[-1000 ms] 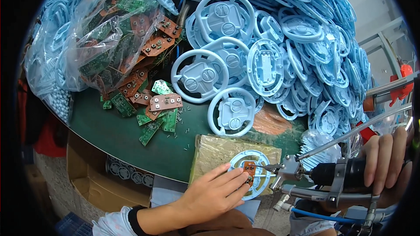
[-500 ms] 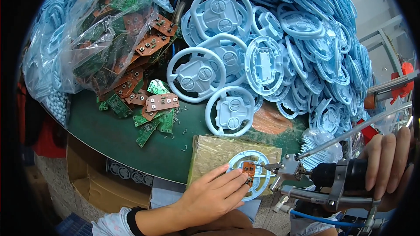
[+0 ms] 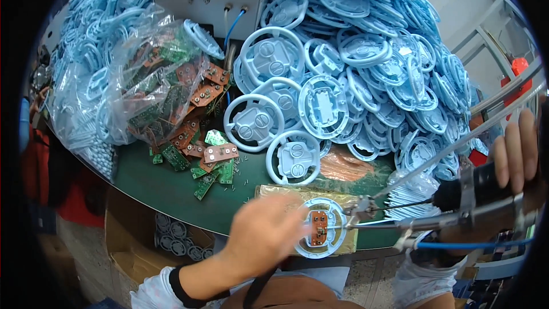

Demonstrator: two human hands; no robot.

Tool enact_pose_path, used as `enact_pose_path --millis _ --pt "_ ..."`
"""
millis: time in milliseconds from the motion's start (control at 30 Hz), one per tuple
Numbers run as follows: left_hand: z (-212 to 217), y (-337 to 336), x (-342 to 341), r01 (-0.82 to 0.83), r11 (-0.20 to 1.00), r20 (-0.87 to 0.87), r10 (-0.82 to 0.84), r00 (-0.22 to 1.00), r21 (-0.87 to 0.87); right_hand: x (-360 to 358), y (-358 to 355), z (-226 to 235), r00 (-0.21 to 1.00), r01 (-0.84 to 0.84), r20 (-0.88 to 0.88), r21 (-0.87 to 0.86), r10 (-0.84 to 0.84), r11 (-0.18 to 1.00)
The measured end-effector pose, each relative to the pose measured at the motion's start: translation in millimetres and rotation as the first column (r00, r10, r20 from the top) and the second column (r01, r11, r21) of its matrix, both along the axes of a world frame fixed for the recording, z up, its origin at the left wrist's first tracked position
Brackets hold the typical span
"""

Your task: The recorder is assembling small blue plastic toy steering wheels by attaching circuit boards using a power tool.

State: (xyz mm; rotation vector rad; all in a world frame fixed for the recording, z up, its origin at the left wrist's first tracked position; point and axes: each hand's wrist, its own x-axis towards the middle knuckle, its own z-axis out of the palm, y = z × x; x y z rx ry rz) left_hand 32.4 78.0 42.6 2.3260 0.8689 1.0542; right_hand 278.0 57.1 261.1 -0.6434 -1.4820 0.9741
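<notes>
A light-blue toy steering wheel [image 3: 337, 242] lies on a block wrapped in yellowish tape [image 3: 277, 190]. A small brown circuit board [image 3: 318, 233] sits in its middle. My left hand [image 3: 266, 226] is just left of the board, over the wheel's left rim. Motion smears its fingers, so whether it holds anything is hidden. At the right, my right hand [image 3: 516, 151] has its fingers wrapped round a black power screwdriver [image 3: 466, 194]. A metal feeding head [image 3: 362, 208] on the screwdriver's front reaches the wheel's right rim.
Loose brown and green circuit boards [image 3: 220, 153] spill from a clear plastic bag [image 3: 128, 94], with tiny screws [image 3: 243, 170] nearby. Blue steering wheels [image 3: 366, 51] are heaped high at the back right. A blue air hose [image 3: 474, 245] runs below the screwdriver. An open cardboard box [image 3: 128, 240] stands under the table.
My left hand has come off the circuit board and moved left. The screwdriver has drawn back to the right, away from the board. The view has tilted up.
</notes>
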Motion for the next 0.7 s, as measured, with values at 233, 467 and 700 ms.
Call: enact_pose_path --millis 233,467,700 --pt "-32.7 70.7 13.2 -0.367 0.857 -0.198 0.315 0.928 -0.362 18.5 31.1 -10.6 0.942 0.332 -0.066 0.036 -0.329 0.943" --pt "-2.2 54.3 -15.0 -0.279 0.804 0.079 0.372 0.925 -0.525 40.4 62.4 -15.3 0.810 0.560 0.127 0.119 -0.572 0.820" --pt "13.5 18.9 -12.9 -0.052 0.696 0.291 0.365 0.884 -0.716 63.2 61.6 -17.6 0.801 0.572 0.134 0.115 -0.583 0.812"
